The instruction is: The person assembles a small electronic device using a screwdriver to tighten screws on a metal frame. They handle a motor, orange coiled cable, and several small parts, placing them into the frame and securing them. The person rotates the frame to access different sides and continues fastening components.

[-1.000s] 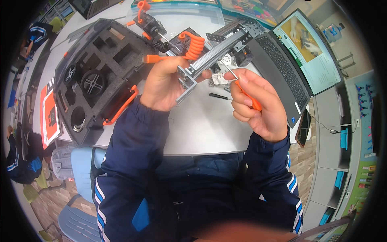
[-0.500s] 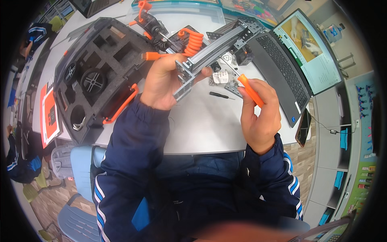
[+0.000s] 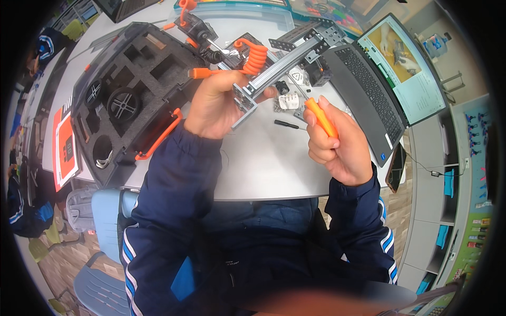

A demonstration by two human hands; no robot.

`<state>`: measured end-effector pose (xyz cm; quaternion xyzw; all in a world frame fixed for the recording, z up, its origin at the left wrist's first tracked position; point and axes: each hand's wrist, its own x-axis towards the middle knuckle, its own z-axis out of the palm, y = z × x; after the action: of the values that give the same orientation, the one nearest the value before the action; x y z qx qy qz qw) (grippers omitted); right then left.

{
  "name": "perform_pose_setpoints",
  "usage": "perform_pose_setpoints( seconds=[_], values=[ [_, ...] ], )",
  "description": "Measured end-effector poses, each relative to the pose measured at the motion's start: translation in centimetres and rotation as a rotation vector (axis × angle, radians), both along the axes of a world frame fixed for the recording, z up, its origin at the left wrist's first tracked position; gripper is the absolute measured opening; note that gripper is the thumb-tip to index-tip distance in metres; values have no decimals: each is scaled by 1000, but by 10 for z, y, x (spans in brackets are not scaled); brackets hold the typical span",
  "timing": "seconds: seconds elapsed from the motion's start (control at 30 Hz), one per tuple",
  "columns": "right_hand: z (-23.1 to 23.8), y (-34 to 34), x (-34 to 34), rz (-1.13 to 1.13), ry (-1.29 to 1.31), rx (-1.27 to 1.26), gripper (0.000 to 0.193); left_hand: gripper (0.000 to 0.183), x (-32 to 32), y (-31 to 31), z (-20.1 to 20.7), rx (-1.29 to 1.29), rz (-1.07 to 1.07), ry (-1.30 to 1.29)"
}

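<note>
Left hand [image 3: 216, 105] is clamped around the lower end of a grey perforated metal beam [image 3: 287, 58]; the beam is lifted off the white table [image 3: 263, 163] and slopes up and away to the right, its far end near the open laptop [image 3: 379, 89]. Right hand [image 3: 337, 142] is closed in a fist on an orange-handled tool [image 3: 320, 117]; the handle sticks up out of the fist, the tip is hidden inside the hand; this hand sits clear of the beam, to its right, above the table edge. An orange coiled cable [image 3: 254, 55] lies just behind the left hand; a small black bit [image 3: 287, 125] rests on the table between the two hands; small loose parts [image 3: 289, 101] lie below the beam. A black foam-lined case [image 3: 126, 100] with a wheel in it stands open to the left.
</note>
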<state>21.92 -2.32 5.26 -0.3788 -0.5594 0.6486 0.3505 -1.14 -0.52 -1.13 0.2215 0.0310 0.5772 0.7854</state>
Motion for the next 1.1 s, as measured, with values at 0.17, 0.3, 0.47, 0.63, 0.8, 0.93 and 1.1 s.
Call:
perform_pose_setpoints(
  seconds=[0.17, 0.3, 0.47, 0.63, 0.8, 0.93, 1.1],
  values=[
    [4, -3, -2, 56, 106, -138, 17, 39, -1, 1, 2, -22, -16, -1],
    [-23, -6, -19, -259, -239, 815, 15, 26, 5, 1, 5, -23, 54, -26],
    [-28, 2, -12, -415, -709, 1504, 14, 24, 8, 0, 4, -63, 86, -40],
    [-21, 1, -12, -332, -715, 1408, 11, 26, 3, 2, 0, -15, 47, -11],
    [-17, 6, -8, -228, -685, 1189, 21, 39, 2, 3, -3, -9, 89, 63],
    [-6, 12, 1, 76, -54, 41, 37, 40, 0, 5, -2, 28, -4, 33],
    [-3, 12, -2, 121, 150, -198, 34, 32, 5, 2, 1, 2, 60, -19]
  ],
)
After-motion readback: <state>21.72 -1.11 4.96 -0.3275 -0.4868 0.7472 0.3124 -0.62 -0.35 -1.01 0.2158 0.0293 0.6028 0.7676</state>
